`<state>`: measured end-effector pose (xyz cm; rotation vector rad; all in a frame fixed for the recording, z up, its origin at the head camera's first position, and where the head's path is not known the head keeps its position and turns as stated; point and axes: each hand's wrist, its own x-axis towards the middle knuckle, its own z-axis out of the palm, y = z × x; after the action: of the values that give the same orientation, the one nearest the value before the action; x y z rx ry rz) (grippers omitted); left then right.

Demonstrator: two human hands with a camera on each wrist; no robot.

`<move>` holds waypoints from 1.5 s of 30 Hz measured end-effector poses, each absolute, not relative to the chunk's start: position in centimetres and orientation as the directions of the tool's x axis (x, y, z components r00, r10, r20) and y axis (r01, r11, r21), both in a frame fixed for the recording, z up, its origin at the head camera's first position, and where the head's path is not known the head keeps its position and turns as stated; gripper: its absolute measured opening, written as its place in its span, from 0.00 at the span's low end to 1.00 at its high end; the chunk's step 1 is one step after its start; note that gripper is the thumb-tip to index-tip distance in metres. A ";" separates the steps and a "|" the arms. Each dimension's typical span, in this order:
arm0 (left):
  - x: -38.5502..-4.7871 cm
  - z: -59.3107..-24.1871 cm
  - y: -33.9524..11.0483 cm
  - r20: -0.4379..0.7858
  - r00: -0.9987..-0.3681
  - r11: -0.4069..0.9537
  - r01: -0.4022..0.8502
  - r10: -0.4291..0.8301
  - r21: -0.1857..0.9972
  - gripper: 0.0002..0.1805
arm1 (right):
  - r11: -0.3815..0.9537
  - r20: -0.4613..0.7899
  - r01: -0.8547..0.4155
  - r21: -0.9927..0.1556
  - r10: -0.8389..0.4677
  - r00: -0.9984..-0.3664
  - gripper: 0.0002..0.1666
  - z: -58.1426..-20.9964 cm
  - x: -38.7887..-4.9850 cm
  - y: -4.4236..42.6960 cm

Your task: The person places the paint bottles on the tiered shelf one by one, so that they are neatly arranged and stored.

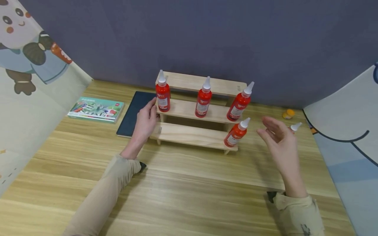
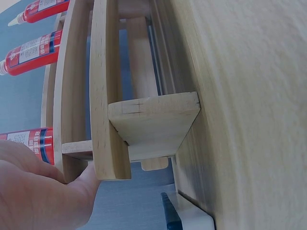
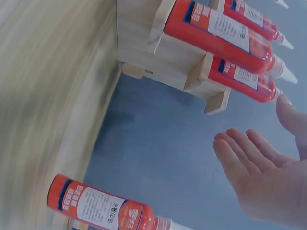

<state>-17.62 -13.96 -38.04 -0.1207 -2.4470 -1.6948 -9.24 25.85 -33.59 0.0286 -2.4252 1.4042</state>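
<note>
A three-step wooden display rack (image 1: 189,133) stands on the table. Its left end is held by my left hand (image 1: 146,122), the thumb and fingers about the middle step in the left wrist view. Three red squeeze bottles with pale pointed nozzles stand along that step: a left bottle (image 1: 163,97), a centre bottle (image 1: 203,101) and a right bottle (image 1: 238,108). A fourth bottle (image 1: 235,135) is at the right end of the lowest step. To the right of the rack, my right hand (image 1: 280,144) hovers with nothing in it, fingers loosely bent, partly hiding another red bottle (image 3: 100,203) on the table.
Left of the rack lie a dark flat tablet-like panel (image 1: 133,114) and a green illustrated box (image 1: 96,109). A small yellow-capped jar (image 1: 288,114) sits at the back right. A dark blue partition (image 1: 189,39) rises behind the rack, with cartoon-printed panels at both sides.
</note>
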 end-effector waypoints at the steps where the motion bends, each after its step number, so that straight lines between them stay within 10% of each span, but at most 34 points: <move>1: -17.6 -38.0 -14.0 0.179 -0.984 0.351 0.159 -0.025 0.923 0.26 | 0.517 0.302 -0.182 -0.836 0.156 -0.940 0.28 -33.6 -9.2 26.0; 45: -17.7 -38.2 -14.1 0.199 -0.980 0.388 0.177 -0.017 0.904 0.26 | 0.584 0.287 -0.002 -0.812 0.395 -0.873 0.39 -32.8 -7.9 32.2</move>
<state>-17.67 -14.09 -38.24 -0.1435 -2.4663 -1.6399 -7.86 32.24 -32.82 -0.3146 -2.3756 1.2178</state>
